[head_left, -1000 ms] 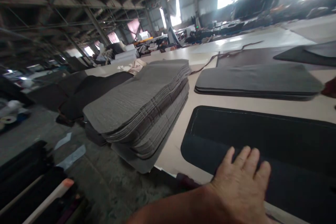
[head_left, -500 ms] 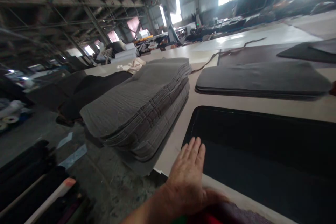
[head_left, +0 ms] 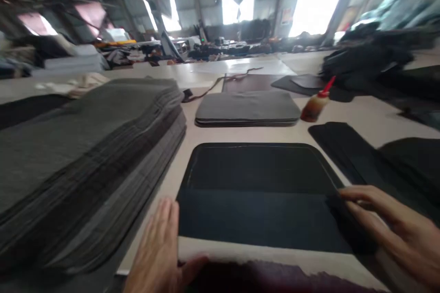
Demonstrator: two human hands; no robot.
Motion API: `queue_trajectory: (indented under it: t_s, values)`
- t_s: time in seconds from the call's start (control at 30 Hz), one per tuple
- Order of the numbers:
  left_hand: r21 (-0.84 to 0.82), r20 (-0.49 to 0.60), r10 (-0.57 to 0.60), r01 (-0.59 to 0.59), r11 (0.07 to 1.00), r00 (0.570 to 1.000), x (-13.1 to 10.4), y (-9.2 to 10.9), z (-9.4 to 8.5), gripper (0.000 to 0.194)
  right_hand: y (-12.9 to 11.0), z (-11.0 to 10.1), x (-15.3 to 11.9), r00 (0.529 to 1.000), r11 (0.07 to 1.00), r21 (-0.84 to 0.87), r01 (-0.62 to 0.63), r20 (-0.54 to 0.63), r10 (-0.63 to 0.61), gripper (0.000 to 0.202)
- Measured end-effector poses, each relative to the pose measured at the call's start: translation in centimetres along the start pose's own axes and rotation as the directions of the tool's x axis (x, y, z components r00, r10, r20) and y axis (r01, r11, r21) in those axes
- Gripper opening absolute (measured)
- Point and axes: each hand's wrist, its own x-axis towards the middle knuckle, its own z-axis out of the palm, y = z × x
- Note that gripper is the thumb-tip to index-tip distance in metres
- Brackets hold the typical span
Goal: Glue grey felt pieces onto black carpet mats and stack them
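Note:
A black panel (head_left: 254,169) with rounded far corners lies flat before me, its near half covered by a dark bluish layer (head_left: 254,217). Along its left edge rests my left hand (head_left: 156,242), open, fingers stretched forward and close together. At the right edge, my right hand (head_left: 395,224) is closed, thumb and fingers pinching the panel's border; its fingertips are partly in shadow. Beyond the panel sits a low stack of grey pieces (head_left: 247,106). To the right of that stack a glue-like bottle (head_left: 314,106) with a red nozzle leans at a tilt.
A tall pile of grey fabric pieces (head_left: 92,146) stands left of the panel on the pale table (head_left: 206,135). Black pieces (head_left: 347,155) lie on the right. Farther back are a brown strip (head_left: 220,83) and a dark heap (head_left: 367,64).
My view has swung right, bringing the bottle and the black pieces into sight. My right hand now shows at the panel's right edge. My left hand remains by its left edge.

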Motion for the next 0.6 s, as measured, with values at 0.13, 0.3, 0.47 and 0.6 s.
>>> queue_trajectory:
  t_s: [0.13,0.3,0.47,0.6]
  values:
    - [-0.113,-0.01,0.01,-0.011,0.993,1.0,0.9,-0.1,0.3,0.105,-2.3,-5.3,3.6,0.954,0.966,0.01,-0.259,-0.153,0.257,0.033]
    - [-0.155,-0.017,0.272,-0.271,0.95,0.962,2.9,1.3,0.5,0.101,-3.3,-4.4,7.0,0.984,0.989,0.003,-0.145,-0.109,0.144,0.034]
    - [-0.049,-0.139,0.382,-0.392,0.919,0.914,3.6,0.7,2.3,0.11,-1.4,1.7,5.0,0.929,0.88,-0.298,0.369,0.079,-0.362,0.023]
    - [-0.077,-0.175,0.38,-0.397,0.915,0.908,3.2,0.0,3.5,0.11,0.2,2.7,3.8,0.861,0.679,-0.535,0.502,0.235,-0.451,0.034]
